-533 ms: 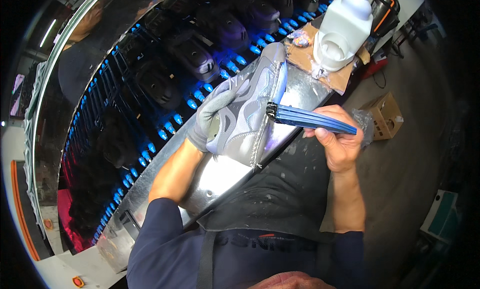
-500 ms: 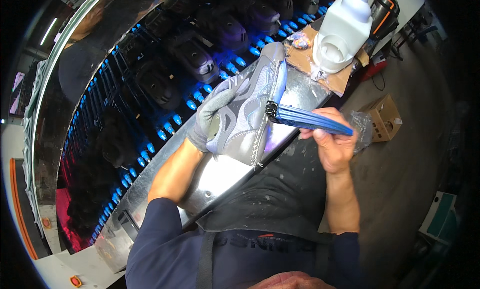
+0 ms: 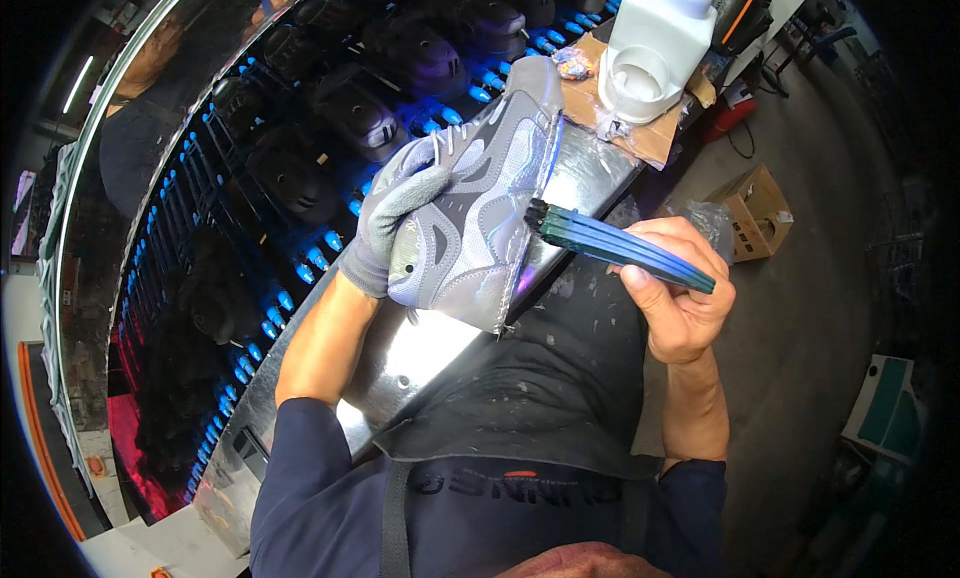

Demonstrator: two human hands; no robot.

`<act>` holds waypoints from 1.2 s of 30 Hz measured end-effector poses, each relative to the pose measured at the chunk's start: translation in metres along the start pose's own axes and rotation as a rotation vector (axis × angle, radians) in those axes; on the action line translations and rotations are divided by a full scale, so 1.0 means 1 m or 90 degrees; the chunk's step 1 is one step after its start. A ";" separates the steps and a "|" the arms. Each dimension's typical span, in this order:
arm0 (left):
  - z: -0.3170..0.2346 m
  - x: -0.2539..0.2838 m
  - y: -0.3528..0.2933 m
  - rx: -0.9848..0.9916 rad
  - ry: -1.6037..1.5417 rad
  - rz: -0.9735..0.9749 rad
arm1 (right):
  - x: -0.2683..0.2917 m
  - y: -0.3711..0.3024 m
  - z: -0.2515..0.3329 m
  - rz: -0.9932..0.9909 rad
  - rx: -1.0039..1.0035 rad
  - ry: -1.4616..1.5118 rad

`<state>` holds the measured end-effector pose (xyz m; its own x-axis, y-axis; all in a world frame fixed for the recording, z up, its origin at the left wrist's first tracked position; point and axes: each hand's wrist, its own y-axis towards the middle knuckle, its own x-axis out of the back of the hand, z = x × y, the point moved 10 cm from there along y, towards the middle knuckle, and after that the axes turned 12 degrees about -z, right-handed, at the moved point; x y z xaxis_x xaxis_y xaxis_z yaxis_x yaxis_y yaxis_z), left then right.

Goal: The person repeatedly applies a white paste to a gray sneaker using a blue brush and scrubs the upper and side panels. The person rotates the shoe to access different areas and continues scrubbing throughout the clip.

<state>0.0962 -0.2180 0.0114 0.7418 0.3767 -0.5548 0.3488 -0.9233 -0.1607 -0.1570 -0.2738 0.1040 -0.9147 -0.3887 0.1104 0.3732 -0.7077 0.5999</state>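
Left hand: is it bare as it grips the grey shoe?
No, the left hand wears a grey glove as it grips the grey shoe.

A shiny metal ledge (image 3: 590, 183) runs along a conveyor of dark shoes (image 3: 300, 178) lit blue; on its far end lies a sheet of cardboard (image 3: 640, 143) (edges frayed) bearing a white plastic jug (image 3: 655, 43) and a small colourful wrapper (image 3: 575, 66).

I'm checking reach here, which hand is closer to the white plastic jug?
Right. The right hand, holding the blue brush, sits below the white jug; the gloved left hand grips the grey shoe, farther left.
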 end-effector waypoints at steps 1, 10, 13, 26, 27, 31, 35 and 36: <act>-0.003 0.000 0.000 -0.013 0.052 -0.001 | -0.003 0.002 0.004 0.010 0.028 -0.012; -0.019 -0.001 0.001 -0.033 0.136 -0.038 | -0.020 0.001 0.041 0.084 0.208 -0.117; -0.021 -0.005 0.001 -0.031 0.166 -0.041 | -0.024 0.000 0.048 0.117 0.251 -0.143; -0.019 -0.007 0.005 -0.031 0.180 -0.049 | -0.028 0.022 0.054 0.286 0.293 -0.152; -0.018 -0.009 0.007 -0.026 0.165 -0.048 | -0.020 0.025 0.048 0.260 0.254 -0.120; -0.010 -0.019 0.013 0.005 -0.028 -0.038 | -0.003 0.016 0.020 0.110 0.122 -0.084; -0.012 -0.006 0.020 -0.050 0.025 -0.084 | -0.006 0.006 0.031 0.128 0.134 -0.083; -0.017 -0.012 0.019 -0.070 0.051 -0.057 | -0.003 0.013 0.031 0.140 0.114 -0.065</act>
<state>0.1039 -0.2383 0.0289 0.7472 0.4655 -0.4743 0.4722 -0.8741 -0.1140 -0.1545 -0.2638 0.1358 -0.8290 -0.4533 0.3275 0.5394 -0.4935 0.6823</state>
